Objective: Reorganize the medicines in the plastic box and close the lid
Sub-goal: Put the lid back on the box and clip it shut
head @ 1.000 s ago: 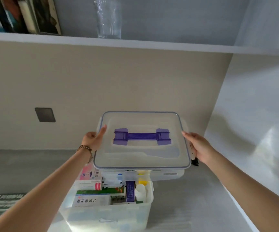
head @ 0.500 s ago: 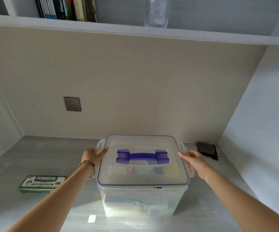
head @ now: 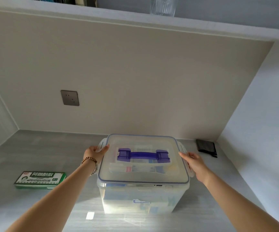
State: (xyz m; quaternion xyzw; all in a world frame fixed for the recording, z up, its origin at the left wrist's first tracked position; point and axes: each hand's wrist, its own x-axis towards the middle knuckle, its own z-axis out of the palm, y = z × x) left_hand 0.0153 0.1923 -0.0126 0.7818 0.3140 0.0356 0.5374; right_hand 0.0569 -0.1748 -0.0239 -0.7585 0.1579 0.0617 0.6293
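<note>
A clear plastic box (head: 142, 196) stands on the grey desk, with blurred medicine packets showing through its walls. Its clear lid (head: 143, 171), with a purple handle (head: 143, 155), lies flat on top of the box. My left hand (head: 94, 154) holds the lid's left side at the side latch, thumb on the lid's top. My right hand (head: 194, 163) rests against the lid's right edge by the right latch, fingers extended. The side latches stick outwards.
A green medicine box (head: 40, 179) lies on the desk (head: 51, 148) to the left of the plastic box. A black pouch (head: 206, 147) sits in the back right corner. A wall socket (head: 69, 97) is on the back wall. A shelf above holds books and a glass.
The lid came down from above the open box and now sits on it. Both hands stayed on the lid's sides. The camera view tilted.
</note>
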